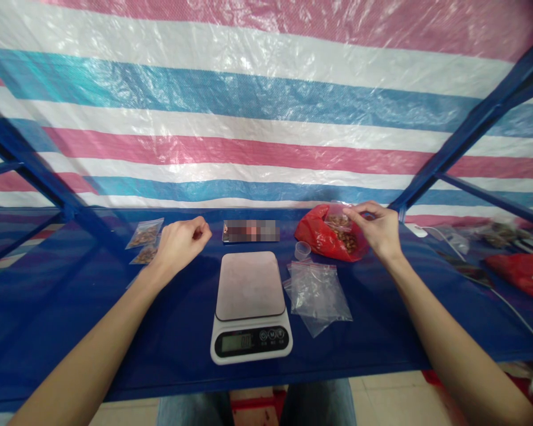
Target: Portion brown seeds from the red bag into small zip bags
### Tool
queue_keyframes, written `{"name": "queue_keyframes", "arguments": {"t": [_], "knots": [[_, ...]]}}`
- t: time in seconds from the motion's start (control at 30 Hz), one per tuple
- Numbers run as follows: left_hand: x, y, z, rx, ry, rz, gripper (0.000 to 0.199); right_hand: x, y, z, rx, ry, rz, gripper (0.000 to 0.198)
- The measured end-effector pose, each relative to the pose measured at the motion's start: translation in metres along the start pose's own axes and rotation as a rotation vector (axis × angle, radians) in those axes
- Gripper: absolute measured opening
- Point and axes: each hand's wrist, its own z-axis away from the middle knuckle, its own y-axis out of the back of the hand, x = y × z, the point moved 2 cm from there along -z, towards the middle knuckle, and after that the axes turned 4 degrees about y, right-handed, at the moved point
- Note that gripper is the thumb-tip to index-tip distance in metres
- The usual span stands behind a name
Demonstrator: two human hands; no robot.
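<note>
My right hand [377, 228] pinches the edge of a small clear zip bag [339, 221] with brown pieces in it. That bag hangs over the mouth of a red plastic bag [310, 234], which holds more brown nut-like or seed-like pieces [347, 241]. My left hand [184, 239] is curled into a loose fist with nothing visible in it, beside two filled zip bags [144, 234] on the left. Between my hands stands a white kitchen scale [251, 287]; its plate is bare and its display seems to read zero.
Empty zip bags [320, 296] lie right of the scale, with a small clear cup [302, 251] behind them. A blurred-out flat item [251, 231] lies behind the scale. Blue frame bars [466, 130] rise at both sides before a striped sheet [249, 148]. Another red bag [522, 275] is far right.
</note>
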Motion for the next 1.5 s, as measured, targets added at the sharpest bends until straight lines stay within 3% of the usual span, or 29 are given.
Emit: {"name": "queue_keyframes", "arguments": {"t": [0.33, 0.5, 1.1, 1.33, 1.5], "knots": [[0.001, 0.001, 0.0, 0.0, 0.002, -0.01, 0.027, 0.009, -0.013, 0.008, 0.056, -0.017, 0.028, 0.036], [0.0, 0.0, -0.001, -0.008, 0.003, 0.001, 0.027, 0.001, -0.011, 0.008, 0.128, -0.036, 0.015, 0.045], [0.0, -0.002, 0.0, -0.005, -0.006, -0.011, 0.027, -0.001, -0.01, 0.011, 0.151, 0.006, 0.028, 0.034], [-0.001, -0.005, -0.001, -0.022, -0.007, -0.022, 0.03, 0.006, -0.012, 0.011, 0.182, 0.078, 0.061, 0.044], [-0.002, -0.006, -0.001, -0.025, -0.014, -0.021, 0.029, 0.01, -0.014, 0.011, 0.197, 0.028, 0.017, 0.044]]}}
